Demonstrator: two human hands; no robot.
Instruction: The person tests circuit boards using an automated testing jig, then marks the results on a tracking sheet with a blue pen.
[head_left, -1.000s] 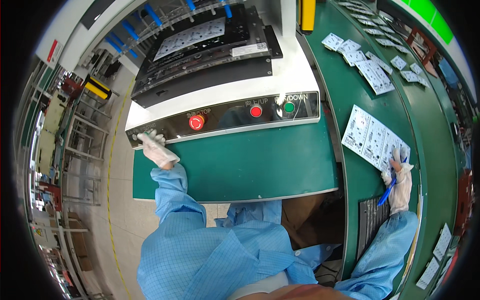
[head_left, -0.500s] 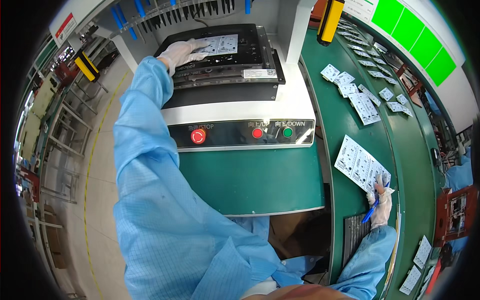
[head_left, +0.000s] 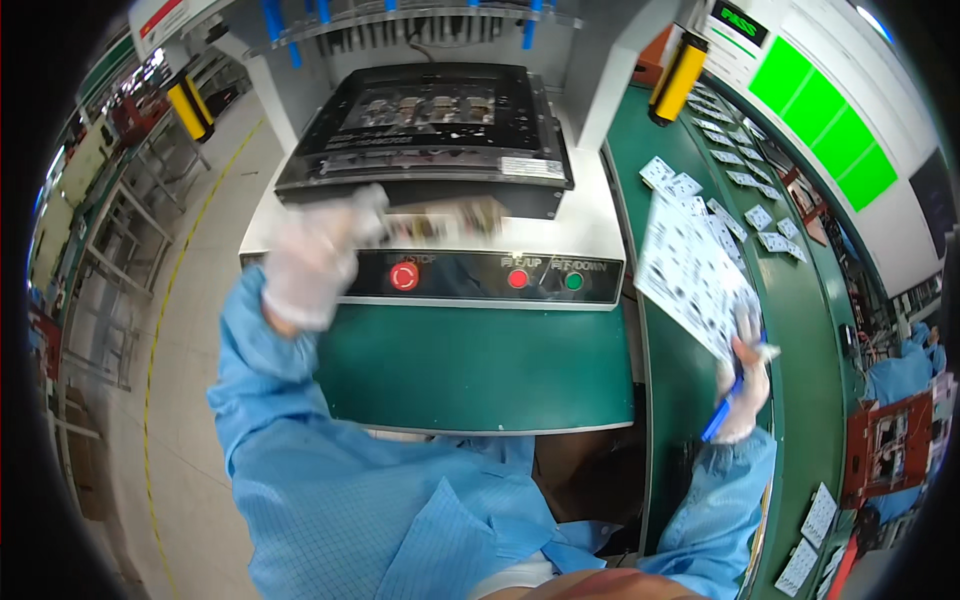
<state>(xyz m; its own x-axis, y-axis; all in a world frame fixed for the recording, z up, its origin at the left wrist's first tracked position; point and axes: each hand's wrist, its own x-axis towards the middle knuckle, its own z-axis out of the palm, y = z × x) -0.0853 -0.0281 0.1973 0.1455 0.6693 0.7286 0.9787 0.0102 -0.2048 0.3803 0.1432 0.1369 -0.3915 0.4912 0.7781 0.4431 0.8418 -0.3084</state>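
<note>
The blurred board (head_left: 450, 222) hung before the black fixture (head_left: 330, 158), its left end pinched in the left hand (head_left: 318, 255), apparently to spare its face. Over the green table (head_left: 673, 395), the right hand (head_left: 744, 388) gripped the white panel (head_left: 690, 270) by its lower edge, a blue pen (head_left: 719, 415) tucked in, seemingly freeing fingertips.

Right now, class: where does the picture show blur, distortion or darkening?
Head view: motion seems to smear the left hand and the board it holds; head view: the yellow floor line bows; head view: corners fade to black, while the green button looks comparatively crisp.
</note>
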